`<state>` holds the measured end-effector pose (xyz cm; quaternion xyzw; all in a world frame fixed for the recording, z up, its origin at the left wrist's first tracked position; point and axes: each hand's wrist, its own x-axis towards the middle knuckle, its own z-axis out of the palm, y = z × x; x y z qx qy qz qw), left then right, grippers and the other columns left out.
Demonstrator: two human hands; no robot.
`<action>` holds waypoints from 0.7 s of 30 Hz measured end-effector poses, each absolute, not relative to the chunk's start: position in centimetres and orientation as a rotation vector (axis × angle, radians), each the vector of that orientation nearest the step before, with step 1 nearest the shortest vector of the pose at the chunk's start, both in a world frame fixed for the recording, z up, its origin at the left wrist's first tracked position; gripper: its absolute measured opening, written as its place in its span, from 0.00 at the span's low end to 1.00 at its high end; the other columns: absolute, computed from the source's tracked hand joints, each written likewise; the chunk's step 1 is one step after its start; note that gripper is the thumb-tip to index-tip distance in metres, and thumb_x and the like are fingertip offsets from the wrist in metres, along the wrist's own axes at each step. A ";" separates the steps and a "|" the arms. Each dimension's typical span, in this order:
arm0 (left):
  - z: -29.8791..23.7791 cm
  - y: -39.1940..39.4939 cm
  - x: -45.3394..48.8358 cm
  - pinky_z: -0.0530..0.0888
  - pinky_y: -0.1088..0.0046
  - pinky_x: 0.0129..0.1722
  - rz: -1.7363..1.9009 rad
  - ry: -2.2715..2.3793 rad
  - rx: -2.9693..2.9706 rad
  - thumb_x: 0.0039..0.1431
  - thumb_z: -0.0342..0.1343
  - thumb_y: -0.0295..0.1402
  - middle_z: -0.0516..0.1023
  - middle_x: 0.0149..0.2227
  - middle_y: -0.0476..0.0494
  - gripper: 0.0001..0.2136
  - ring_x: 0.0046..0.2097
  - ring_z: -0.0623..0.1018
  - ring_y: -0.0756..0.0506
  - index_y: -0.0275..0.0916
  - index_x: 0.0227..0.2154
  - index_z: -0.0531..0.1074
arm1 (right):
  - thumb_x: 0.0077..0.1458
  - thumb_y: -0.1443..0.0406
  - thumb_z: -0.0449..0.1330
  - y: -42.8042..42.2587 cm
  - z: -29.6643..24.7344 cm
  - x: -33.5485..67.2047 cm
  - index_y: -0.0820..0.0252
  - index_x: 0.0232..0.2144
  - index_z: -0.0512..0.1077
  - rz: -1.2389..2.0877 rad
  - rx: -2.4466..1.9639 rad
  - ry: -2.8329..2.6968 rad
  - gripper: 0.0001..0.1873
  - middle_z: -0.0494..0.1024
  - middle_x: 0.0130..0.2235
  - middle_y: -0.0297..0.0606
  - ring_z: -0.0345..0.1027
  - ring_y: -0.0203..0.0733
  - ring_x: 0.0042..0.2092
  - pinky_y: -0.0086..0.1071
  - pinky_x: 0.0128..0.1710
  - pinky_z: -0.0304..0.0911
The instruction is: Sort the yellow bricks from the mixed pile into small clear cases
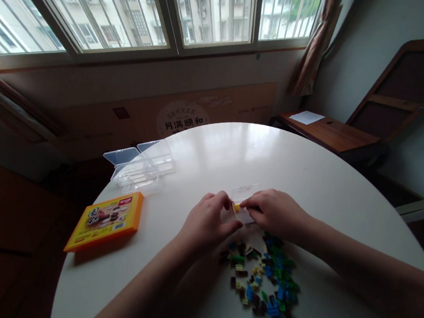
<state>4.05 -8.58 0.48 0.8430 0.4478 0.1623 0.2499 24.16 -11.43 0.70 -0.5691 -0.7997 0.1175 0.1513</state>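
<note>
A small clear plastic box [243,217] with its lid raised stands on the table in front of me. My left hand [211,219] grips its left side, thumb low at the near edge and fingers curled at the far side. Inside the box lies a small yellow toy brick [237,208]. My right hand [273,210] reaches in from the right, its fingers closed and the index fingertip at the yellow brick; the exact grip is partly hidden. Nearer to me, a loose pile of small toy bricks [280,276] in green, blue, brown and pale yellow spreads below both hands.
The round white table [322,204] fills the middle. An orange and yellow flat box [106,220] lies at the left. Behind it stand several open clear plastic boxes [142,167] near the table's far left edge. A wooden side desk [330,130] holds a paper sheet [307,117] beyond the right edge.
</note>
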 end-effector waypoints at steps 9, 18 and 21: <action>0.8 -8.7 4.1 0.70 0.64 0.42 0.435 1.225 2.295 0.50 0.62 0.41 0.74 0.39 0.44 0.14 0.44 0.73 0.40 0.42 0.36 0.68 | 0.59 0.65 0.55 -11.4 0.9 24.1 0.49 0.40 0.81 0.332 -1.643 -2.311 0.14 0.83 0.40 0.35 0.75 0.43 0.40 0.35 0.39 0.67; 1.0 -8.7 4.2 0.70 0.63 0.42 0.433 1.241 2.268 0.49 0.63 0.40 0.74 0.38 0.44 0.14 0.43 0.73 0.40 0.42 0.35 0.68 | 0.58 0.68 0.54 -11.7 1.1 24.4 0.49 0.42 0.80 0.317 -1.585 -2.271 0.17 0.83 0.40 0.34 0.75 0.42 0.40 0.34 0.40 0.66; 1.0 -8.7 4.2 0.70 0.63 0.43 0.434 1.234 2.264 0.50 0.62 0.40 0.74 0.38 0.45 0.14 0.44 0.73 0.41 0.42 0.36 0.68 | 0.56 0.69 0.55 -11.9 1.3 24.6 0.46 0.43 0.80 0.368 -1.508 -2.279 0.18 0.83 0.39 0.32 0.75 0.40 0.38 0.33 0.38 0.66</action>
